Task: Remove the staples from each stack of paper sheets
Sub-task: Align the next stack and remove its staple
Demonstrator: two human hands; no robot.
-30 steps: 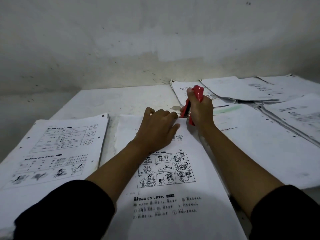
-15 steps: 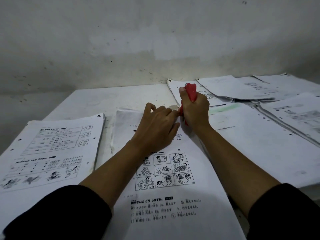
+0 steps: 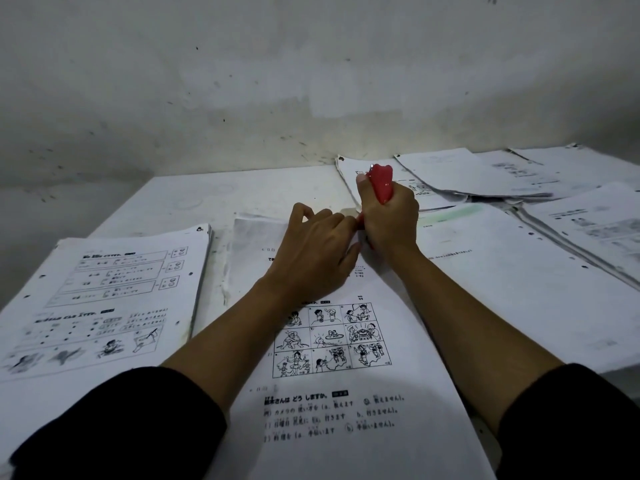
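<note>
A stack of printed sheets with cartoon panels (image 3: pixel 332 341) lies in front of me on the white table. My left hand (image 3: pixel 313 252) rests palm down on its upper part, fingers bent at the top right corner. My right hand (image 3: pixel 389 220) grips a red staple remover (image 3: pixel 380 181) upright, its lower end at that same corner, right beside my left fingertips. The staple itself is hidden by my hands.
Another printed stack (image 3: pixel 104 299) lies at the left. Several more stacks (image 3: pixel 519 271) overlap on the right and at the back right (image 3: pixel 450 174). A stained white wall (image 3: pixel 277 81) rises behind the white table (image 3: pixel 225 192).
My right hand has tilted the red staple remover more upright at the stack's corner. My left hand has slid slightly up toward that corner.
</note>
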